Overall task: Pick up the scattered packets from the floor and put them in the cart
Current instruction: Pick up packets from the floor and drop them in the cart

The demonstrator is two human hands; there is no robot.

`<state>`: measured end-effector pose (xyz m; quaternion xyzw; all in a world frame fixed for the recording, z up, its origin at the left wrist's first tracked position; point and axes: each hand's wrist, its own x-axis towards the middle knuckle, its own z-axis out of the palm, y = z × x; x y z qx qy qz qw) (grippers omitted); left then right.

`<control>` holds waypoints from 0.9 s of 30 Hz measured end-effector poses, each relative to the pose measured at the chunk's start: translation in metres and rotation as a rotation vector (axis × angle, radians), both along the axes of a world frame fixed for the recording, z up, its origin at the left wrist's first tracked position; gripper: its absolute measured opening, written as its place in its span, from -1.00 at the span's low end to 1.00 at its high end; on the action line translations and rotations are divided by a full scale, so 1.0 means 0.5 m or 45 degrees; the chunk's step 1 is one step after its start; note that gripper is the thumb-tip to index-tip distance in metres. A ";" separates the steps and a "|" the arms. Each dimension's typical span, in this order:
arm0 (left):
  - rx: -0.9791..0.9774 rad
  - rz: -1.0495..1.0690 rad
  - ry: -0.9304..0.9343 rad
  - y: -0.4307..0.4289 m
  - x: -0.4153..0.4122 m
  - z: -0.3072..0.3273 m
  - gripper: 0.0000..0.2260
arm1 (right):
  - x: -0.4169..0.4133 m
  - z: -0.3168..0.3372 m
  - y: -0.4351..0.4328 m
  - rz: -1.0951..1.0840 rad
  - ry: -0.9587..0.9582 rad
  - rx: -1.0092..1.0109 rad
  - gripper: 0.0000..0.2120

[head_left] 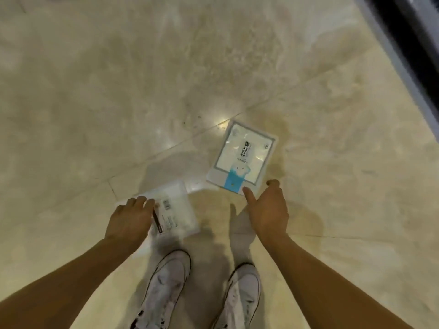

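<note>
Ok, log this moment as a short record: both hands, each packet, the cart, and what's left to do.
left hand: grips the clear packet by its left edge
right hand: open, thumb and fingers spread at the near edge of the blue-striped packet; contact unclear
clear packet: label with barcode facing up
blue-striped packet: lies flat on the tiled floor
white shoes: just behind both packets
cart: not in view
left to do: lift the blue-striped packet, put both in the cart

I see a flat white rectangular plastic packet with a grey border and blue strip [241, 155] lying face up and skewed on the floor [107, 91]. My left hand [129, 222] grips a translucent white plastic packet with a barcode label [177, 210] by its edge.
</note>
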<state>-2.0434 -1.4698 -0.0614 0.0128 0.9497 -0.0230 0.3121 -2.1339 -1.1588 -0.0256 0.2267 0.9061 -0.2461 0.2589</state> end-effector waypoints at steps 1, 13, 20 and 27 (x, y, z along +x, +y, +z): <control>0.001 0.020 0.013 -0.005 -0.008 -0.048 -0.41 | -0.016 -0.051 0.001 -0.101 0.011 -0.018 -0.32; 0.061 0.079 -0.019 -0.053 -0.035 -0.197 -0.45 | -0.104 -0.308 -0.022 -0.348 0.127 0.138 -0.19; 0.457 0.445 -0.295 -0.058 -0.080 -0.048 -0.63 | -0.004 -0.151 0.006 -0.348 0.064 -0.126 -0.71; 0.994 0.818 -0.048 -0.033 -0.172 0.327 -0.69 | 0.065 0.250 0.091 -0.427 0.074 -0.624 -0.69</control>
